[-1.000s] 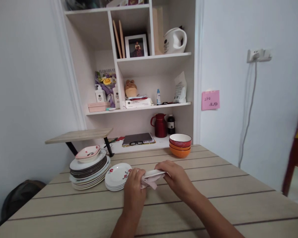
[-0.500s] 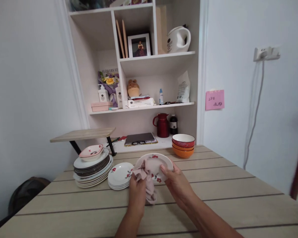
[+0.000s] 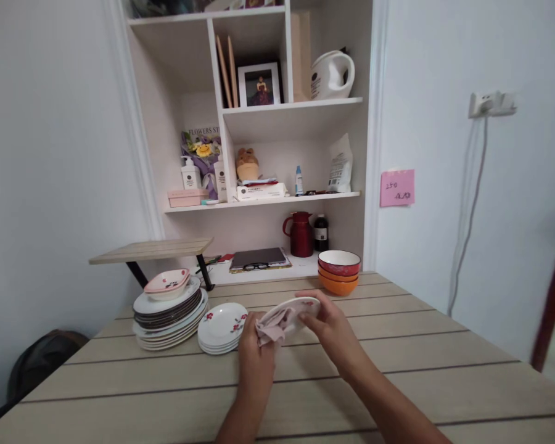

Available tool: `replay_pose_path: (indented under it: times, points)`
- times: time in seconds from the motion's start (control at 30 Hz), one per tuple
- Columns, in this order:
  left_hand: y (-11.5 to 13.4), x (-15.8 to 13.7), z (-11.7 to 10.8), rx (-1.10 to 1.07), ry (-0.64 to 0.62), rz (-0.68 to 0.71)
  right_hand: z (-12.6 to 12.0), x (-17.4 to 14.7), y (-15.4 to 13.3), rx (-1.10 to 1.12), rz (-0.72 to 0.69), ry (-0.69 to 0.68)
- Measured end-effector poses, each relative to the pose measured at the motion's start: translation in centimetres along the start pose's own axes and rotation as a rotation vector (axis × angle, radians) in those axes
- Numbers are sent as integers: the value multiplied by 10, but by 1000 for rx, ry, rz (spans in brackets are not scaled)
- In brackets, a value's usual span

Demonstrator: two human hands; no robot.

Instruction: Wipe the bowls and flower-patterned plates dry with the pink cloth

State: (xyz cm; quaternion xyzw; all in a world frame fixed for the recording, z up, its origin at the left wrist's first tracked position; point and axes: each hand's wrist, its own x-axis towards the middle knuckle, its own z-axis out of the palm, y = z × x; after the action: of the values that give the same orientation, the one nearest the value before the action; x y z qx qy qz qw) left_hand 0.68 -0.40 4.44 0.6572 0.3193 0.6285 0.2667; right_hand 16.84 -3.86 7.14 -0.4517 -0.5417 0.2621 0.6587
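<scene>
A white plate (image 3: 300, 316) with red flowers is held tilted above the table, seen nearly edge-on. My right hand (image 3: 327, 327) grips its right rim, thumb on the face and fingers behind. A pinkish cloth (image 3: 275, 325) is bunched against the plate's left side, and my left hand (image 3: 256, 346) is closed on it. The left fingers are partly hidden by the cloth. Just left of that hand stands a short stack of matching flowered plates (image 3: 222, 325).
A taller stack of plates (image 3: 171, 317), topped by pink-rimmed bowls (image 3: 167, 282), stands at the left beside a small raised wooden shelf (image 3: 152, 249). Red and orange bowls (image 3: 338, 272) are stacked at the back right. Behind the table are a laptop (image 3: 259, 258) and a red jug (image 3: 300, 235).
The plate has tipped from showing its face to nearly edge-on. My right hand has turned with it and moved slightly up. The cloth is now gathered higher, no longer hanging down.
</scene>
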Motion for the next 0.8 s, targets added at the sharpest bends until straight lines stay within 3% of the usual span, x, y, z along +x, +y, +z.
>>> replay_pose_path:
  times: [0.13, 0.2, 0.27, 0.37, 0.5, 0.8]
  points:
    - [-4, 2, -9, 288, -24, 346, -8, 0, -3, -385, -351, -49]
    - [-7, 1, -11, 412, -63, 434, -8, -2, -3, -530, -481, -130]
    - [-10, 1, -11, 481, -103, 454, -6, -4, -3, -626, -523, -230]
    - [-10, 1, -8, 439, -152, 421, -5, -4, -5, -630, -472, -327]
    - [-6, 2, -4, 254, -151, 302, -7, -2, -8, -442, -374, -348]
    - [-6, 7, -4, -27, -32, -93, 9, -3, 7, -11, -68, -252]
